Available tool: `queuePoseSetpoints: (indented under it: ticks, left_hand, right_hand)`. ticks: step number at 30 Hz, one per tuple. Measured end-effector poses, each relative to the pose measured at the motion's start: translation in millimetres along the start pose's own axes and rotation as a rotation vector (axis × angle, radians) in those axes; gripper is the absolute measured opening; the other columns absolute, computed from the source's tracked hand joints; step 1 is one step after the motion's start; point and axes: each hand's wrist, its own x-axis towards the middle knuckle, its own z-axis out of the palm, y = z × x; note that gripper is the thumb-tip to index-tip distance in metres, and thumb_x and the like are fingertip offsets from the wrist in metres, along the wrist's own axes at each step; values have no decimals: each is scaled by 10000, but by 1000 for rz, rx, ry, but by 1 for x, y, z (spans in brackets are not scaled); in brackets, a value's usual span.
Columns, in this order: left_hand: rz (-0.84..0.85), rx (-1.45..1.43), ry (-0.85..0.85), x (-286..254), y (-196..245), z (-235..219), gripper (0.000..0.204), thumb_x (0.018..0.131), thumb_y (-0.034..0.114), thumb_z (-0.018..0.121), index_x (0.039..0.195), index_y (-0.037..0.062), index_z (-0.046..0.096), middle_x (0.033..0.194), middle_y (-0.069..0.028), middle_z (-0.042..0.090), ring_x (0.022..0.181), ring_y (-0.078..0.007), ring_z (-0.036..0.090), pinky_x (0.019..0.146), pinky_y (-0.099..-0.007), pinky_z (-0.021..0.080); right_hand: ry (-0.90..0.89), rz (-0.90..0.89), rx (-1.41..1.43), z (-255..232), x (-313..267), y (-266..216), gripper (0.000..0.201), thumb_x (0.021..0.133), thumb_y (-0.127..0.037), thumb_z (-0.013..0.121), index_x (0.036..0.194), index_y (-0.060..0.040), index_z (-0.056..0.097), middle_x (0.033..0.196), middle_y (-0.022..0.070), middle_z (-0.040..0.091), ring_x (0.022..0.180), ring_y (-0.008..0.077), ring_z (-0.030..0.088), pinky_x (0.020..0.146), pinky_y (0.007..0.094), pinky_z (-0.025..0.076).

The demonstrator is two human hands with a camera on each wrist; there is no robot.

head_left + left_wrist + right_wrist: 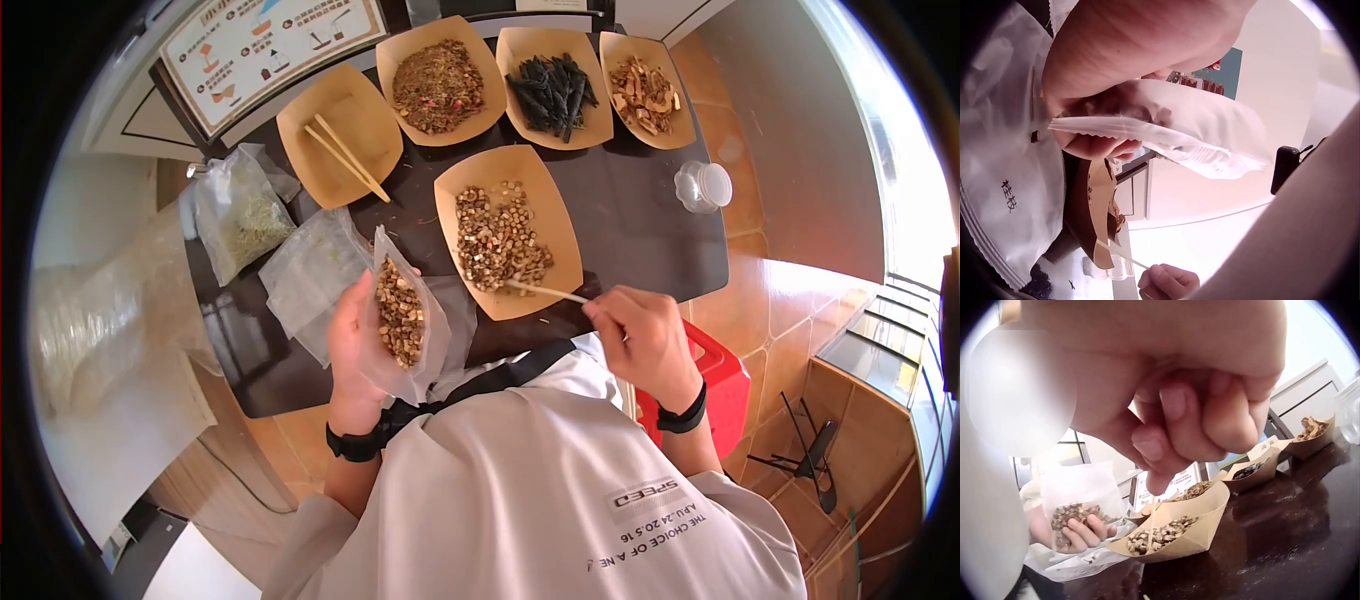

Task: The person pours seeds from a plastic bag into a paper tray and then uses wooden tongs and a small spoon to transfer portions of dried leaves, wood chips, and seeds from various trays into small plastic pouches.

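My left hand grips a clear plastic bag whose mouth gapes; small chopped brown pieces fill much of it. Between thumb and fingers, my right hand pinches a thin pale stick. Its far end reaches among similar chopped pieces in the brown paper tray at the middle of the table. The right wrist view shows the stick slanting down from the fingertips into that tray. In the left wrist view the bag hangs from the left fingers.
Behind stand paper trays with a reddish herb mix, dark strips and pale slices. Two chopsticks lie across another tray. Plastic bags lie at left, one holding greenish herb. A clear jar stands right.
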Motion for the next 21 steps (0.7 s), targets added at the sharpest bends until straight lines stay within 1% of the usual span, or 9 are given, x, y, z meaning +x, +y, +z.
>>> queuePoseSetpoints:
  ticks: [3, 5, 6, 10, 13, 14, 15, 17, 21]
  left_hand:
    - [19, 43, -12, -1, -2, 4, 435, 1047, 314, 392, 1141, -68, 578, 968, -203, 679, 859, -254, 673, 762, -344, 558]
    - [-123, -42, -11, 5, -7, 2, 446, 1049, 320, 365, 1138, -60, 583, 989, -201, 676, 862, -244, 673, 764, -344, 558]
    - [-176, -30, -68, 9, -9, -4, 489, 1049, 342, 340, 1176, -65, 579, 1076, -206, 667, 906, -242, 680, 799, -349, 563]
    - [-276, 74, -160, 14, -18, 1, 563, 1048, 389, 321, 1265, -85, 532, 1219, -225, 627, 965, -257, 687, 854, -371, 571]
    - [-288, 89, -204, 16, -19, 8, 570, 1046, 395, 322, 1281, -89, 510, 1230, -243, 619, 956, -260, 691, 837, -370, 579]
    - [-291, 93, -205, 17, -19, 9, 570, 1046, 395, 322, 1281, -89, 510, 1230, -243, 619, 956, -260, 691, 837, -370, 579]
    - [-315, 68, -226, 19, -18, 11, 570, 1046, 395, 317, 1284, -88, 505, 1233, -254, 614, 954, -261, 691, 833, -367, 582]
    - [-338, 45, -245, 20, -16, 12, 570, 1047, 395, 312, 1287, -87, 500, 1237, -264, 609, 952, -261, 692, 828, -365, 584]
    - [-356, -51, -252, 16, -12, 10, 544, 1048, 385, 316, 1284, -64, 514, 1237, -269, 607, 959, -263, 688, 837, -365, 579]
  right_hand:
    - [51, 77, -40, -14, 2, 1, 154, 836, 2, 677, 711, 29, 591, 603, 133, 544, 492, 297, 518, 465, 364, 395]
    - [75, 216, 29, -24, -2, 6, 163, 856, -9, 667, 716, 43, 601, 602, 134, 562, 473, 244, 511, 463, 334, 381]
    - [150, 225, 85, -24, -5, 9, 186, 881, -23, 654, 715, 49, 610, 590, 134, 569, 465, 206, 496, 468, 311, 373]
    - [235, 347, -3, -12, -13, 13, 208, 898, -24, 642, 707, 48, 604, 561, 131, 563, 459, 204, 500, 475, 310, 386]
    - [158, 532, 306, 9, -19, 25, 290, 933, -117, 631, 699, 49, 598, 539, 65, 514, 483, 100, 436, 466, 286, 323]
    - [133, 613, 457, 17, -19, 25, 336, 968, -162, 601, 702, 43, 603, 537, -10, 455, 495, 64, 371, 462, 267, 259]
    - [136, 614, 459, 23, -19, 27, 336, 968, -162, 601, 702, 43, 603, 537, -10, 455, 495, 64, 371, 462, 267, 259]
    - [63, 700, 790, 30, -17, 32, 343, 993, -171, 576, 719, 33, 610, 548, -60, 407, 496, 49, 319, 461, 260, 221]
    - [38, 832, 1057, 28, -16, 41, 367, 1016, -204, 543, 728, 20, 583, 543, -57, 366, 482, 50, 261, 458, 261, 194]
